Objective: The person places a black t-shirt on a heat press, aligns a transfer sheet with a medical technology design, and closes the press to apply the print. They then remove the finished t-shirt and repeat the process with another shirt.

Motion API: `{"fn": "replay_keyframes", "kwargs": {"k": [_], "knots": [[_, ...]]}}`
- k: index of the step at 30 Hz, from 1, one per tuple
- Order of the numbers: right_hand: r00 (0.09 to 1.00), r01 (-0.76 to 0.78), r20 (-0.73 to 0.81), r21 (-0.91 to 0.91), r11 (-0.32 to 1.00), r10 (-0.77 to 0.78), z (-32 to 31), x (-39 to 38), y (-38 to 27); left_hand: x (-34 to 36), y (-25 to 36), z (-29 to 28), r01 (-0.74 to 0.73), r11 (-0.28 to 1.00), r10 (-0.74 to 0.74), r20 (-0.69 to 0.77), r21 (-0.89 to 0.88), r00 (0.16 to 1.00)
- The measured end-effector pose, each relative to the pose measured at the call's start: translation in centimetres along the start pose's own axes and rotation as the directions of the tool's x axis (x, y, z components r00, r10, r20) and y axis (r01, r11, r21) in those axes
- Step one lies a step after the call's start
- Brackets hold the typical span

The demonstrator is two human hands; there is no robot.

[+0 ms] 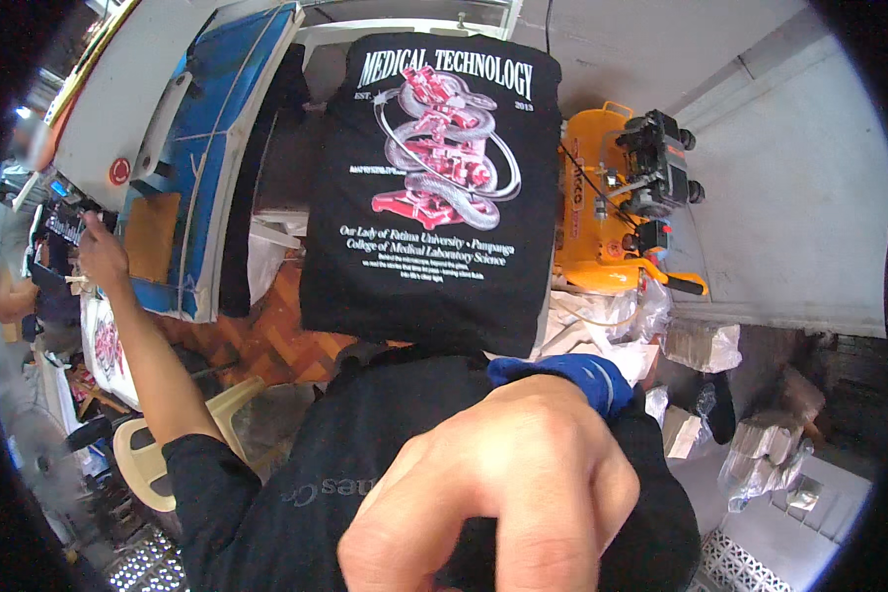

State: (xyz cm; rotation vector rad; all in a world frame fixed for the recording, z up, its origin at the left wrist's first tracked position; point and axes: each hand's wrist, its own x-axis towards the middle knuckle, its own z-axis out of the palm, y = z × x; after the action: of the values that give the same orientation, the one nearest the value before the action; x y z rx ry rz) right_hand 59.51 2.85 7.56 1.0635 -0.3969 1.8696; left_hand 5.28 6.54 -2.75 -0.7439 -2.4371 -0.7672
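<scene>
My right hand (523, 464) looms large right before the camera, a blue band (592, 383) around its wrist. Its fingers bend down past the lower edge, so their tips and anything in them are hidden. Stretched out to the far left, my left hand (106, 255) is curled with its thumb up, beside a small dark object with pale marks (66, 225); what it grips is hard to make out. Ahead of me a black T-shirt (331, 237) lies spread flat, with white lettering and a red and grey print of a snake around a microscope.
Right of the shirt stands an orange air compressor (592, 222) with a black motor. A blue slanted frame (207, 148) is at the left, with a beige plastic chair (143, 464) nearer me. Plastic-wrapped bundles (765, 444) lie lower right. Another person's arm (10, 296) shows far left.
</scene>
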Motion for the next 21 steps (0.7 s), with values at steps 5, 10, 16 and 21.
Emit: {"fn": "replay_keyframes", "kwargs": {"k": [5, 10, 16, 21], "knots": [[0.997, -0.031, 0.079, 0.072, 0.997, 0.025, 3.0, -3.3, 2.2, 2.6, -2.0, -0.9, -0.192, 0.98, 0.199, 0.368, -0.054, 0.908], [0.986, -0.165, 0.025, 0.082, 0.983, 0.163, 7.0, -4.6, 5.1, -0.3, 0.7, -0.5, -0.415, 0.907, 0.419, 0.281, -0.076, 0.863], [0.983, -0.173, 0.067, -0.01, 0.985, 0.173, 5.8, -4.4, 13.7, -9.6, 5.8, -4.7, -0.663, 0.679, 0.699, 0.0, -0.314, 0.715], [0.96, -0.243, -0.213, -0.955, 0.167, 0.181, -1.0, -3.0, 12.9, -18.7, 5.4, -20.8, -0.327, 0.025, 0.78, -0.186, -0.945, 0.597]]}}
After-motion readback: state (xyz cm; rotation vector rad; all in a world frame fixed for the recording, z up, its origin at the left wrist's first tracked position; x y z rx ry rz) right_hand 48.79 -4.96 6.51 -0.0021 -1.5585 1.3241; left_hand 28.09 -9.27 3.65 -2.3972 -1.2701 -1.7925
